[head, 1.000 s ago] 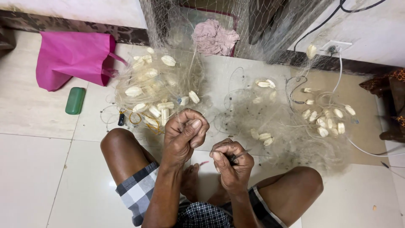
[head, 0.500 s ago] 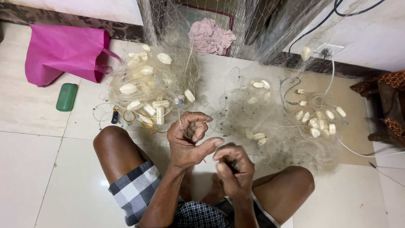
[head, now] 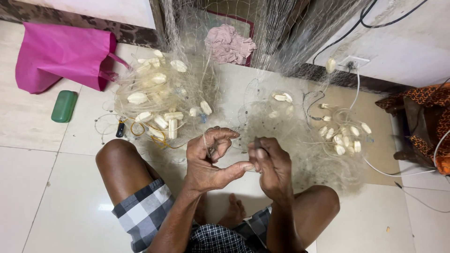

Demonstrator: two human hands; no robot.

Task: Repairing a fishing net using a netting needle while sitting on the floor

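You sit cross-legged on the tiled floor [head: 56, 197], knees spread, both hands raised between them.

Left hand [head: 208, 159]: fingers curled into a loop, the forefinger bent over toward the thumb, pinching fine strands of the fishing net [head: 286, 136]. The thumb stretches right and touches the right hand.

Right hand [head: 272, 164]: fingers closed narrow around a small dark tool [head: 257, 142], whose tip stands just above the knuckles. What kind of tool it is, you cannot tell from this view.

The net runs from your hands forward over the floor and rises up the wall ahead, pale and translucent. It gathers in heaps: one heap with white floats [head: 159, 105] lies ahead of your left knee, a second cluster of floats [head: 344, 136] lies ahead to the right, well apart from the first.

Surroundings: a pink bag [head: 61, 54] lies at the far left against the wall, a green case [head: 64, 106] just below it. A pink cloth [head: 229, 42] is bunched near the wall at centre. A white cable [head: 398, 171] curves across the floor on the right, beside a patterned orange fabric [head: 429, 98].
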